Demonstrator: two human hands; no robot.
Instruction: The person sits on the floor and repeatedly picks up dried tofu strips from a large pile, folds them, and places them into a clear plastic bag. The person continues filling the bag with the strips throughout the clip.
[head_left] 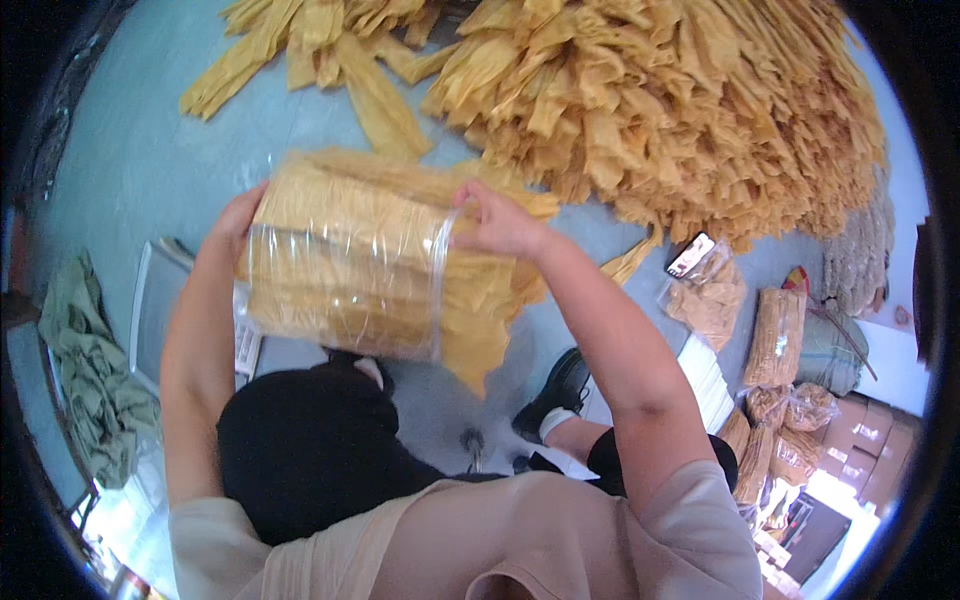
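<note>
Between my hands is a clear plastic bag [345,270] packed with folded, dried yellow sheets that look like tofu skin. It is lifted above my black-clad left leg and slightly blurred. My left hand [242,212] grips its left end, with the fingers partly hidden behind it. At the other end my right hand [497,222] is closed on the bag near its whitish gathered rim. Loose yellow sheets [485,325] stick out past that rim, one corner hanging down. What the right fingertips pinch is hard to make out.
A large heap of yellow sheets [660,110] covers the far right, with more strips [300,40] far left. A phone [690,256] lies on a bagged bundle [705,305] at right. Filled bags [775,335] and cartons [865,440] stand beyond. Green cloth [95,370] hangs at left.
</note>
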